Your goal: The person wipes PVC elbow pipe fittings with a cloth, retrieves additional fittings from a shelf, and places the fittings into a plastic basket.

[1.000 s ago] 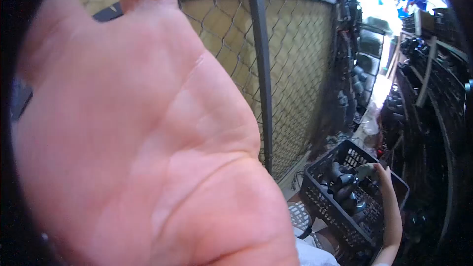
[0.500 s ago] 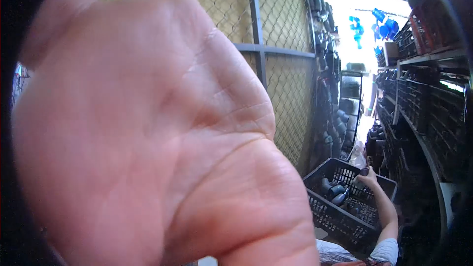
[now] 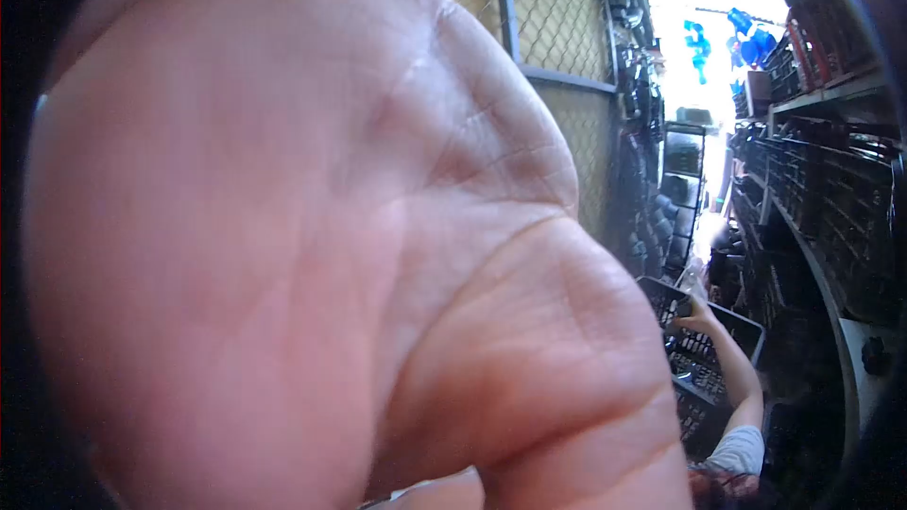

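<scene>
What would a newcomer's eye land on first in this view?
Most likely the left hand, its palm looming very close and covering most of the left and middle. Next, the vivid blue objects against the white glare at upper right. Last, the much smaller right hand at the dark crate, lower right.

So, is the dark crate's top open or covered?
Open where visible: no lid covers the dark crate there, and its slotted inner wall shows. The left hand hides part of it; cannot tell there.
</scene>
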Demonstrator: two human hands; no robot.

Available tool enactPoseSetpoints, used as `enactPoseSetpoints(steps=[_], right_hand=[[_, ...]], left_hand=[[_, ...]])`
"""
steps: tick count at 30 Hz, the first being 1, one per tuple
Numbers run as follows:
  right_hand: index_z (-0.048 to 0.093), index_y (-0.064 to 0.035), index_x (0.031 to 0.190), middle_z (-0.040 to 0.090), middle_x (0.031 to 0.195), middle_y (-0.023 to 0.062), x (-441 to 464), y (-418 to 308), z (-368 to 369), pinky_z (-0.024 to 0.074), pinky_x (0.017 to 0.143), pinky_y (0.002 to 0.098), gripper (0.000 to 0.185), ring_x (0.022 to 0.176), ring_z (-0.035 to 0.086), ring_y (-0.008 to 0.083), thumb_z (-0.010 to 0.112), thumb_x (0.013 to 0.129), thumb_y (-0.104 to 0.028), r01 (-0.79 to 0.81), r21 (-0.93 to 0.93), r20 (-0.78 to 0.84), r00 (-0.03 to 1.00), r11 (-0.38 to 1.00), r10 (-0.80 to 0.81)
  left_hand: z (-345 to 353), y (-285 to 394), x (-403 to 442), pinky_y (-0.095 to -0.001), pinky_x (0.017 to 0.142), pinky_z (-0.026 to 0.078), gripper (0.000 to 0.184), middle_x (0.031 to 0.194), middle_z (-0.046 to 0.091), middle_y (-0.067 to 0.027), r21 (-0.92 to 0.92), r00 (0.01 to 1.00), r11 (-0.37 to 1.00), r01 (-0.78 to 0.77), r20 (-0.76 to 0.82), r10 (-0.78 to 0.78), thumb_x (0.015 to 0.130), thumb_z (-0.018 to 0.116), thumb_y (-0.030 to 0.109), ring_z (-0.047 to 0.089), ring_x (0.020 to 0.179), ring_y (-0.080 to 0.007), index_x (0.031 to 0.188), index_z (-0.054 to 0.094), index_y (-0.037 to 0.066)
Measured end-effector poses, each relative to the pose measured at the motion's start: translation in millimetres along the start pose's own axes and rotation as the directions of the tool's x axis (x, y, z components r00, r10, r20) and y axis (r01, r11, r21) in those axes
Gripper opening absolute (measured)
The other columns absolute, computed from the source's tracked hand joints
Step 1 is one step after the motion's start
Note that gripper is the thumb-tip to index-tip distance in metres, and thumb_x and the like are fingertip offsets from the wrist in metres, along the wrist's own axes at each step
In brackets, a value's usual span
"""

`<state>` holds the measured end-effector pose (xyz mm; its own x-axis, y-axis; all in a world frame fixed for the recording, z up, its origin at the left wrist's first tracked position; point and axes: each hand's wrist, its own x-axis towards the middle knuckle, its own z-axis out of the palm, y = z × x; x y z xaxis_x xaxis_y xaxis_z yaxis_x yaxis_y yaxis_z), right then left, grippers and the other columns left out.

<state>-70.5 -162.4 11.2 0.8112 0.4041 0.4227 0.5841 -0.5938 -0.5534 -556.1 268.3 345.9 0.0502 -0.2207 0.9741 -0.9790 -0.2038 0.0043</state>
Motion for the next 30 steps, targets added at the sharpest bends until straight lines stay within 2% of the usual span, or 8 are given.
enactPoseSetpoints(steps=[3, 6, 11, 15, 16, 23, 28, 30], right_hand=[[0.053, -0.0017, 0.125, 0.066, 0.111, 0.0178, -9, -10, -7, 0.0494, 0.092, 0.0372, 0.079, 0.103, 0.064, 0.0273, 0.086, 0.060, -0.032, -0.201, -0.060, 0.010, 0.979, 0.978, 0.202], [0.053, -0.0013, 0.123, 0.065, 0.110, 0.0190, -12, -8, -12, 0.0491, 0.091, 0.0369, 0.078, 0.103, 0.063, 0.0283, 0.086, 0.060, -0.033, -0.142, 0.070, -0.034, 0.989, 0.987, 0.145], [0.054, -0.0001, 0.118, 0.065, 0.109, 0.0203, -11, -23, -22, 0.0474, 0.093, 0.0376, 0.077, 0.105, 0.061, 0.0314, 0.086, 0.058, -0.034, -0.216, -0.164, -0.003, 0.976, 0.963, 0.218], [0.052, 0.0003, 0.120, 0.063, 0.113, 0.0211, -9, -19, -18, 0.0465, 0.096, 0.0396, 0.078, 0.109, 0.060, 0.0335, 0.087, 0.057, -0.032, -0.221, -0.144, 0.009, 0.975, 0.965, 0.224], [0.052, -0.0001, 0.120, 0.065, 0.112, 0.0206, -12, -17, -15, 0.0481, 0.095, 0.0395, 0.078, 0.107, 0.062, 0.0332, 0.087, 0.058, -0.029, -0.083, -0.144, -0.030, 0.996, 0.986, 0.079], [0.049, 0.0007, 0.123, 0.067, 0.110, 0.0220, -15, -29, -11, 0.0515, 0.090, 0.0399, 0.083, 0.106, 0.064, 0.0340, 0.088, 0.058, -0.033, -0.262, -0.206, 0.156, 0.942, 0.943, 0.296], [0.048, -0.0019, 0.127, 0.066, 0.113, 0.0226, -12, -23, -7, 0.0499, 0.094, 0.0411, 0.087, 0.110, 0.062, 0.0359, 0.088, 0.056, -0.034, -0.175, -0.301, 0.141, 0.964, 0.937, 0.226], [0.049, -0.0019, 0.128, 0.066, 0.112, 0.0211, -12, -26, -13, 0.0504, 0.092, 0.0403, 0.088, 0.107, 0.064, 0.0341, 0.088, 0.056, -0.033, -0.206, -0.174, 0.124, 0.966, 0.963, 0.229]], left_hand=[[-5, 7, -7, -0.0551, 0.115, 0.018, 0.058, 0.139, 0.043, -0.0180, 0.019, 1.000, 1.000, 0.008, -0.007, -0.007, 0.092, 0.054, 0.039, 0.036, 0.134, -0.0367, 0.138, 0.045, 0.006], [-16, 17, -11, -0.0552, 0.115, 0.018, 0.057, 0.138, 0.044, -0.0177, 0.039, 0.999, 0.999, -0.009, -0.044, 0.010, 0.092, 0.053, 0.039, 0.036, 0.134, -0.0365, 0.138, 0.045, 0.006], [-33, 35, -19, -0.0555, 0.115, 0.018, 0.056, 0.138, 0.044, -0.0172, 0.089, 0.991, 0.995, -0.040, -0.120, 0.051, 0.093, 0.052, 0.039, 0.037, 0.134, -0.0362, 0.138, 0.046, 0.006], [-35, 41, -26, -0.0557, 0.115, 0.018, 0.055, 0.138, 0.045, -0.0169, 0.106, 0.991, 0.994, -0.031, -0.128, 0.044, 0.093, 0.051, 0.039, 0.037, 0.134, -0.0360, 0.138, 0.046, 0.006], [-34, 41, -28, -0.0557, 0.115, 0.018, 0.055, 0.138, 0.045, -0.0168, 0.109, 0.991, 0.994, -0.024, -0.125, 0.038, 0.093, 0.051, 0.039, 0.037, 0.133, -0.0360, 0.138, 0.046, 0.006], [-32, 38, -33, -0.0561, 0.115, 0.018, 0.053, 0.138, 0.046, -0.0161, 0.099, 0.992, 0.995, 0.002, -0.125, 0.010, 0.094, 0.049, 0.038, 0.038, 0.133, -0.0356, 0.137, 0.047, 0.007], [-34, 24, -30, -0.0563, 0.115, 0.018, 0.052, 0.138, 0.047, -0.0156, 0.064, 0.987, 0.998, -0.010, -0.159, 0.020, 0.095, 0.048, 0.038, 0.038, 0.133, -0.0353, 0.137, 0.048, 0.007], [-33, 10, -23, -0.0564, 0.115, 0.018, 0.052, 0.137, 0.048, -0.0154, 0.035, 0.986, 0.999, -0.009, -0.164, 0.015, 0.095, 0.048, 0.038, 0.039, 0.133, -0.0352, 0.137, 0.048, 0.008]])
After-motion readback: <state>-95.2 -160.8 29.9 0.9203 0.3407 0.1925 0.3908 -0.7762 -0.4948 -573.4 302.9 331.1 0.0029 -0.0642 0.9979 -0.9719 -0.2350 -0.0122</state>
